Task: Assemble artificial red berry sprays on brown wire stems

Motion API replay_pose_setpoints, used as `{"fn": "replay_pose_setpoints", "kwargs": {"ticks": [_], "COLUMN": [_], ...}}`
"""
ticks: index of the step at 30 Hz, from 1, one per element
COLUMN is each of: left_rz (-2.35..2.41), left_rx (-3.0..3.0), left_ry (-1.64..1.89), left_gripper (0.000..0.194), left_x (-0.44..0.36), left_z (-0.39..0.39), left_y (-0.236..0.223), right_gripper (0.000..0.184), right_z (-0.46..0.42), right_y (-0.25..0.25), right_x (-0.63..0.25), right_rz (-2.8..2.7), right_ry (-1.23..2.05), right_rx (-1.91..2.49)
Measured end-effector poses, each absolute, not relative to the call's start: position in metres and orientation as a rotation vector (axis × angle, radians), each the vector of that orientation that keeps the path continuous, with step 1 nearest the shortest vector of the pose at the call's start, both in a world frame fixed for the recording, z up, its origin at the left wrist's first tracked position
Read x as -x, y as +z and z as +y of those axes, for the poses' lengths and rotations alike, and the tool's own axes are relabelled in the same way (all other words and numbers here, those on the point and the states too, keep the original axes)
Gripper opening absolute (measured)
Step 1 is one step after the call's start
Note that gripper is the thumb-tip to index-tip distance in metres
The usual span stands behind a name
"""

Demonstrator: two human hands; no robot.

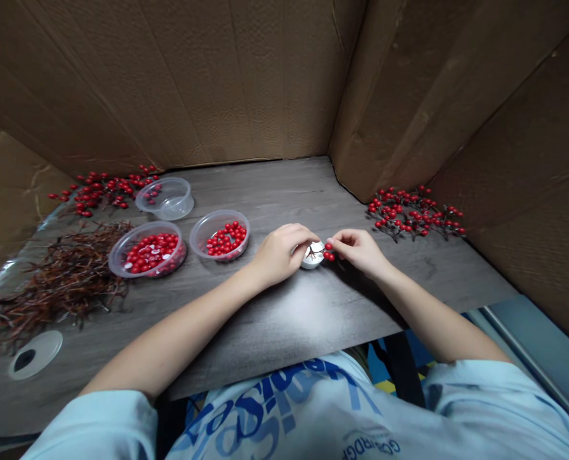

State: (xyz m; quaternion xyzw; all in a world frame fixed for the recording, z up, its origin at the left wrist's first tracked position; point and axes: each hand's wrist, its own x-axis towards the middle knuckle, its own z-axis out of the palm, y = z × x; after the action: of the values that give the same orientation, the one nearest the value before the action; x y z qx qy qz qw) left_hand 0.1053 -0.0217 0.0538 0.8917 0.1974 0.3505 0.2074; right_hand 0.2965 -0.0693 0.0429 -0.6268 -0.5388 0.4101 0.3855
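Between my hands, a small brown twig (314, 253) with red berries (329, 253) on its right end lies over a small round white dish (311, 262). My left hand (284, 252) is closed at the dish's left side, its fingertips pinching the twig's stem. My right hand (358, 250) pinches at the berry end, thumb and forefinger on a red berry. Left of my hands stands a clear tub of loose red berries (226, 237). Farther left, another tub holds red berries with some white pieces (152, 254).
An empty clear tub (173, 203) stands behind the filled ones. Brown twigs (68, 278) are heaped at the left, near a white disc with a dark spot (36, 355). Berry sprigs lie at back left (105, 190) and at right (413, 212). Cardboard walls (246, 83) enclose the grey table (265, 326).
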Motion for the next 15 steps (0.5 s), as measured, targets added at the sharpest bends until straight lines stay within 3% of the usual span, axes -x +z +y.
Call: {"fn": "replay_pose_setpoints", "kwargs": {"ticks": [15], "left_rz": [0.718], "left_rx": [-2.399], "left_ry": [1.135], "left_gripper": [0.022], "left_x": [-0.072], "left_z": [-0.020], "left_y": [0.069], "right_gripper": [0.032], "right_z": [-0.056], "right_y": [0.074], "right_x": [-0.276], "right_rz": [-1.423], "right_ry": [1.043], "right_rx": [1.529]}}
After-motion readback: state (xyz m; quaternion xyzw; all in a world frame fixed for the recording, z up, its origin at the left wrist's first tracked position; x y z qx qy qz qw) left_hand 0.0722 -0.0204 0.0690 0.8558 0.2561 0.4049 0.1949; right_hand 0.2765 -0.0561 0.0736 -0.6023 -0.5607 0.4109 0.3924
